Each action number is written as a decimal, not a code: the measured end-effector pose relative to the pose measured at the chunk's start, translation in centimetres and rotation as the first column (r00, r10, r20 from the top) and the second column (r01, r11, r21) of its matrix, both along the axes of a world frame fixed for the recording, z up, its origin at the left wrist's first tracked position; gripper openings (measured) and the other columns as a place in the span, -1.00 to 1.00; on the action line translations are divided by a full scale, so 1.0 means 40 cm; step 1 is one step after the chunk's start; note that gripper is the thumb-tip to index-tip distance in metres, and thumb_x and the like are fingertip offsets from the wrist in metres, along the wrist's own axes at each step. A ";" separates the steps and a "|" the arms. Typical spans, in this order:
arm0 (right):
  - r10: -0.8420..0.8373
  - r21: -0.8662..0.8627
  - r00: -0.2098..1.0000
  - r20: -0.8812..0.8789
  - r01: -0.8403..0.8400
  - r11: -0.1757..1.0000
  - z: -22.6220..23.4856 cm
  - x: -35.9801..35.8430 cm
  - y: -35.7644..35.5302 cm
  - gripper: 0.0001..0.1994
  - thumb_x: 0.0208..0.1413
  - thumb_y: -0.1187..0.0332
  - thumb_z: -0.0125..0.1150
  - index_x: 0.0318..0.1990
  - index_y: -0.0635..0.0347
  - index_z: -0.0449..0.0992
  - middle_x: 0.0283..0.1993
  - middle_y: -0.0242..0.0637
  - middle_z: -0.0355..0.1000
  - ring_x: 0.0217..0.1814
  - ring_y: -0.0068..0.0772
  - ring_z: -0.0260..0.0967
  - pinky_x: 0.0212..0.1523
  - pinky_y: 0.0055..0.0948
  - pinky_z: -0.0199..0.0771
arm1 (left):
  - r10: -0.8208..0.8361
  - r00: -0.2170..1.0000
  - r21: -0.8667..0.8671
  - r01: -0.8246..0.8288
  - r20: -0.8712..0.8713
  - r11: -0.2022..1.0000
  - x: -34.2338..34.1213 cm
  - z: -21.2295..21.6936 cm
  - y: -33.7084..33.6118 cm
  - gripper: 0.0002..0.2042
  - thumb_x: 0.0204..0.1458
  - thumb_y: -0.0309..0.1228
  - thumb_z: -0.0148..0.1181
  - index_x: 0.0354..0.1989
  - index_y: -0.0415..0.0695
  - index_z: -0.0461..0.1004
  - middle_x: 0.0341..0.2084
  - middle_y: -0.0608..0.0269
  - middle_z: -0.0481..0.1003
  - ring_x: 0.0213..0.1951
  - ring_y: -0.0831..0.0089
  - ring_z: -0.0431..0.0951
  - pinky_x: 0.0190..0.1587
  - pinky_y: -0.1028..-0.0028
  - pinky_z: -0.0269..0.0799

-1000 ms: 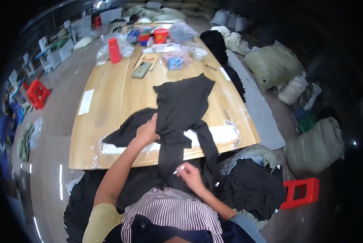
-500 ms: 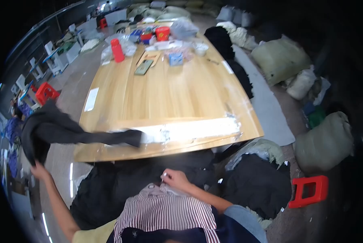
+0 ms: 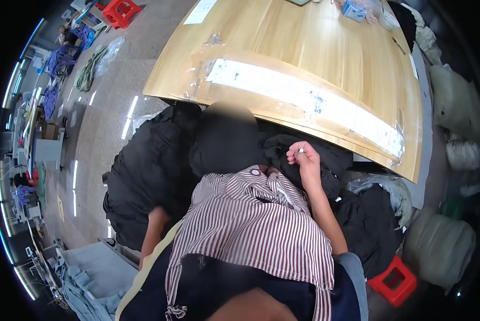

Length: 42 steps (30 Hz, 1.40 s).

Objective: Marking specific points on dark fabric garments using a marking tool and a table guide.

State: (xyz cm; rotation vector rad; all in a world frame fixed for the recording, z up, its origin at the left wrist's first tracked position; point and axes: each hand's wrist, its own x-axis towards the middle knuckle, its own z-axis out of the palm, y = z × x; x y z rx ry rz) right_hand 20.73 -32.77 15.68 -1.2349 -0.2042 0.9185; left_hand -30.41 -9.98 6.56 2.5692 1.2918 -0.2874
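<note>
Beside the lap on the left, with the left hand (image 3: 158, 215) low at the near side of a heap of black cloth (image 3: 143, 166); too blurred at the fingertips to tell whether spread or closed on a fold. Piled loosely, below the near left corner of the worktop (image 3: 282, 37). Over on the right, with the right hand (image 3: 305, 158) raised near the worktop's edge, fingers curled in, apparently pinching a small white object (image 3: 302, 151), just beside more black cloth (image 3: 276, 147). Could drag neighbouring folds along if catching more than one layer in so tangled a heap, or spill part of it onto the shiny floor (image 3: 98, 139) through pulling from low down. Could lose the white object among dark folds by loosening that pinch above them. Might also snag on the striped apron (image 3: 250, 214), spread between both hands, during any wide sweep across the lap.
</note>
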 end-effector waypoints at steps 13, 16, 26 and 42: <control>0.631 -0.642 0.172 0.756 0.011 0.766 -0.024 -0.041 0.146 -0.75 -0.06 0.23 0.20 -0.30 0.21 0.47 -0.24 -0.10 0.41 -0.27 -0.03 0.46 -0.32 -0.11 0.50 | -0.247 0.953 -0.008 0.252 0.175 0.968 0.875 0.195 0.122 -0.59 -0.02 -0.10 0.21 -0.16 -0.21 0.50 -0.28 -0.16 0.54 -0.19 -0.08 0.56 -0.12 0.06 0.47; 0.536 -0.554 0.355 0.766 -0.060 0.831 -0.005 -0.030 0.076 -0.85 0.01 0.27 0.17 -0.35 0.14 0.48 -0.30 -0.14 0.40 -0.23 -0.02 0.43 -0.23 -0.09 0.43 | -0.286 0.913 -0.056 0.315 0.290 0.947 0.802 0.272 0.104 -0.79 0.01 -0.37 0.15 -0.32 -0.29 0.49 -0.41 -0.21 0.50 -0.29 -0.17 0.50 -0.29 0.11 0.42; 0.342 0.010 0.642 0.686 -0.478 0.878 0.283 0.006 -0.051 -0.88 0.01 0.45 0.28 -0.31 0.29 0.54 -0.32 -0.29 0.50 -0.25 -0.45 0.43 -0.20 -0.48 0.40 | 0.530 -0.139 -0.436 0.418 0.837 0.797 0.492 0.679 0.094 -0.58 0.22 -0.15 -0.14 -0.04 -0.27 0.43 -0.12 -0.08 0.49 -0.05 0.06 0.52 0.08 0.06 0.43; 0.005 0.063 0.248 0.969 -0.264 0.963 0.562 -0.101 0.022 -0.81 -0.06 0.47 0.28 -0.23 0.21 0.56 -0.24 -0.21 0.51 -0.26 -0.21 0.51 -0.25 -0.39 0.53 | 0.904 0.165 -0.510 0.858 0.394 0.066 0.838 0.919 -0.011 -0.63 0.23 -0.12 0.02 -0.13 -0.23 0.47 -0.25 0.09 0.57 -0.21 0.26 0.60 -0.06 0.26 0.52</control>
